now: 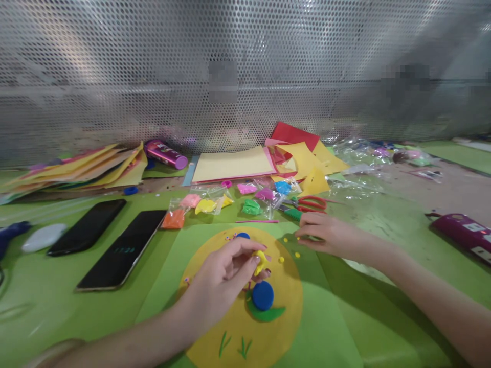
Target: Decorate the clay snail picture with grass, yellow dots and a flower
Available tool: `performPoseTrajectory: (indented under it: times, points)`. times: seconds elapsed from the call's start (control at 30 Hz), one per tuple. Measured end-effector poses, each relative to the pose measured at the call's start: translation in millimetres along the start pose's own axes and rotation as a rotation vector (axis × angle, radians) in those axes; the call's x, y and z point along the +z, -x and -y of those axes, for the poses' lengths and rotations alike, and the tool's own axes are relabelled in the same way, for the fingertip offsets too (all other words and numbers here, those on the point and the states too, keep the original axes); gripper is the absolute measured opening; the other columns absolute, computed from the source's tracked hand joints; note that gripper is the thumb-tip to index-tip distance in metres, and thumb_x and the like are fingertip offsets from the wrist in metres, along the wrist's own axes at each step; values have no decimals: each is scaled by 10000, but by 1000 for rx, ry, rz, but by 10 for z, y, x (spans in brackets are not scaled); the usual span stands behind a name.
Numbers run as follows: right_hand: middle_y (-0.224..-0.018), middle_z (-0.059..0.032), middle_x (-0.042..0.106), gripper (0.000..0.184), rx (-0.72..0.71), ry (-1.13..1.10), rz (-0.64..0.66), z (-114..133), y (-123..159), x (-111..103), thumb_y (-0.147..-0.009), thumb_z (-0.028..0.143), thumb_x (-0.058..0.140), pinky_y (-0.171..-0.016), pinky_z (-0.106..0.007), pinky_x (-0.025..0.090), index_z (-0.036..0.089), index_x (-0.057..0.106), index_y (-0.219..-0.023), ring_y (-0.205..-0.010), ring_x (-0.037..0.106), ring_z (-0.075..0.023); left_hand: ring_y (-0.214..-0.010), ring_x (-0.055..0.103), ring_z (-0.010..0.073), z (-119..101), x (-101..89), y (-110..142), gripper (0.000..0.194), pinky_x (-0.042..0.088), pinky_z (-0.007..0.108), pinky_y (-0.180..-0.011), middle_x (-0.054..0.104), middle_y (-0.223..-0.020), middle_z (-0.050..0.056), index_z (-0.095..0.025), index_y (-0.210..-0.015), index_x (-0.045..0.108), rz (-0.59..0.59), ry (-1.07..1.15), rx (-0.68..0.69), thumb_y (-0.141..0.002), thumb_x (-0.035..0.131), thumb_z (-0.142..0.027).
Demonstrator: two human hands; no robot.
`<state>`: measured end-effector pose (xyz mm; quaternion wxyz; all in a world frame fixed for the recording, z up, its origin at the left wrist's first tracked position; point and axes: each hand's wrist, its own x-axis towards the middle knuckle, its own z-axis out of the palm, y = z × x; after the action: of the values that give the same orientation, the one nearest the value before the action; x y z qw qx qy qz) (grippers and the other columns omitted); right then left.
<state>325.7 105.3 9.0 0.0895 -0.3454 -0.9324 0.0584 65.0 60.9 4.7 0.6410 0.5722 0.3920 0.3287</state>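
Note:
My left hand (230, 271) is closed in a pinch on a lump of yellow modelling clay (260, 262), above a yellow paper circle (238, 327) on a light green sheet. Small yellow clay balls (281, 259) lie by the circle's right edge. There my right hand (326, 235) has its fingers curled together, with a tiny yellow ball at the fingertips. On the circle, a blue round cap (263, 296) sits by a green clay leaf shape (268, 314). A second blue cap (243, 236) is partly hidden behind my left hand. Green clay strands (244, 348) lie near the front.
Beyond the sheet lie bagged clay pieces (206, 206) and red-handled scissors (312, 204). Two phones (125, 250) rest at left. Coloured paper (233, 164), a purple can (166, 154) and clear plastic bags (356, 158) line the back, before a perforated metal panel (268, 66).

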Motion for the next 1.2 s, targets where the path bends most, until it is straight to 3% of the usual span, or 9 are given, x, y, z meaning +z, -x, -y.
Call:
performPoseTrajectory:
  times: [0.1,0.23,0.6,0.87,1.03,1.2]
  points:
    - [-865,-72,518,219,-5,1,-4,-14,14,23,-900,213,408,-689,-291,431,139,613,-925,-764,513,-163,-827,644,165,-2,-1,-9,163,519,258,-702,633,-916,24,-205,-951,561,-6,-20,-9,-850,514,-325]
    - [-825,-65,509,230,-9,6,-10,-21,20,34,-905,267,432,-659,-286,431,143,611,-828,-730,505,-160,-825,640,160,-2,3,-11,155,516,258,-707,630,-920,22,-205,-954,556,1,-23,5,-854,509,-314]
    - [-812,-58,492,346,-59,43,-4,-56,49,34,-955,333,356,-644,-287,406,163,657,-963,-710,480,-158,-820,643,156,14,3,-3,150,517,250,-703,619,-918,15,-209,-951,554,-5,-9,5,-846,519,-310]
    - [-828,-57,497,337,-9,31,12,-35,41,-24,-947,349,376,-619,-277,417,141,633,-1010,-722,506,-160,-835,642,157,14,2,-8,149,517,256,-740,615,-906,18,-201,-947,559,-4,-17,16,-851,508,-303]
    - [-813,-45,531,297,11,8,19,-4,31,-71,-943,309,396,-617,-280,427,171,653,-888,-719,524,-158,-828,645,158,10,4,-12,147,520,262,-747,622,-904,19,-199,-942,562,-22,-28,20,-845,514,-298]
    - [-870,-50,571,269,48,-8,-36,2,45,-132,-933,298,402,-692,-318,467,185,643,-896,-793,560,-182,-856,645,170,10,3,-8,149,520,267,-744,627,-916,19,-208,-938,564,-17,-22,9,-845,512,-311]
